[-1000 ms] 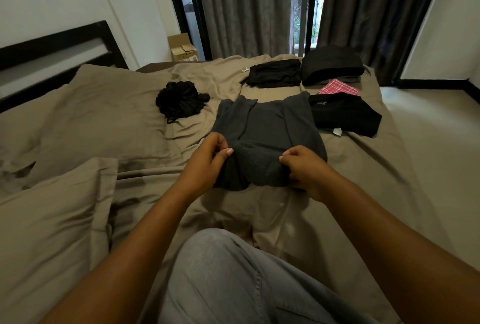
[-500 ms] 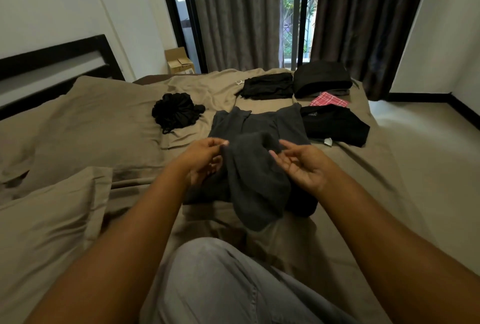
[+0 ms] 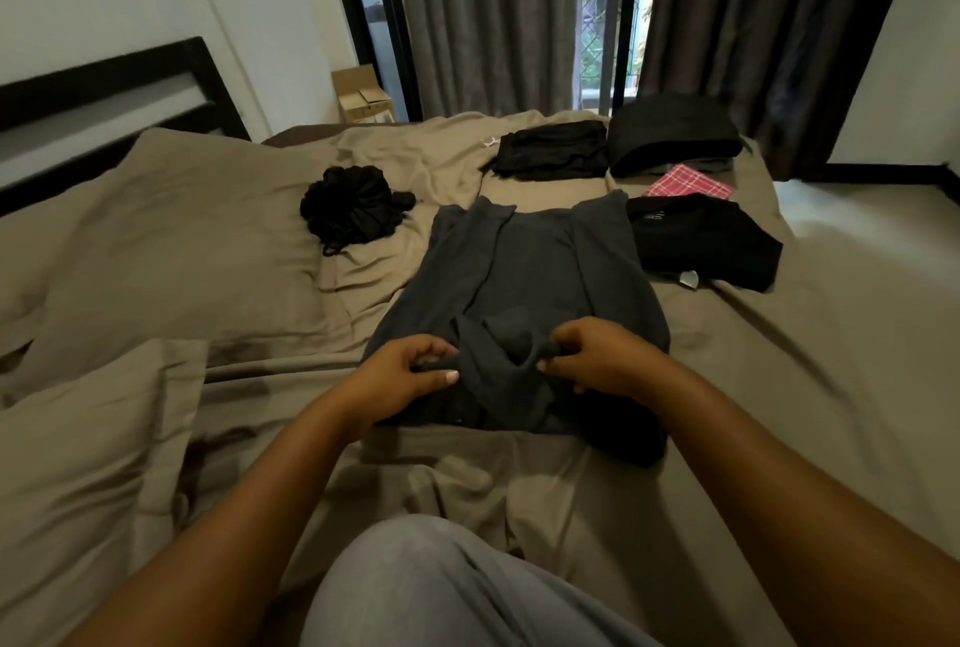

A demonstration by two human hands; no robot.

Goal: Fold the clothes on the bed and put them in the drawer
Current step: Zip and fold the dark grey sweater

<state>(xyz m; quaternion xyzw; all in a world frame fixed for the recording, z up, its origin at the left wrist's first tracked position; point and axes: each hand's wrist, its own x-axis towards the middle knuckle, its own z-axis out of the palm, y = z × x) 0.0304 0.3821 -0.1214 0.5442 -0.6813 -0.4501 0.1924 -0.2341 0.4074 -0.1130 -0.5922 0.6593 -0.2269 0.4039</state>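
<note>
Two hands work the near hem of a dark grey garment lying flat in the middle of the bed. Our left hand pinches a fold of the cloth between thumb and fingers; our right hand has its grip clamped on the bunched fabric beside it. We judge this piece about half folded: the sides appear turned in, the bottom gathered. Next, we reckon, the hem must be carried up toward the collar and smoothed flat. Folded black clothes lie just beyond, and a crumpled black item sits unfolded to the left. No drawer is in view.
</note>
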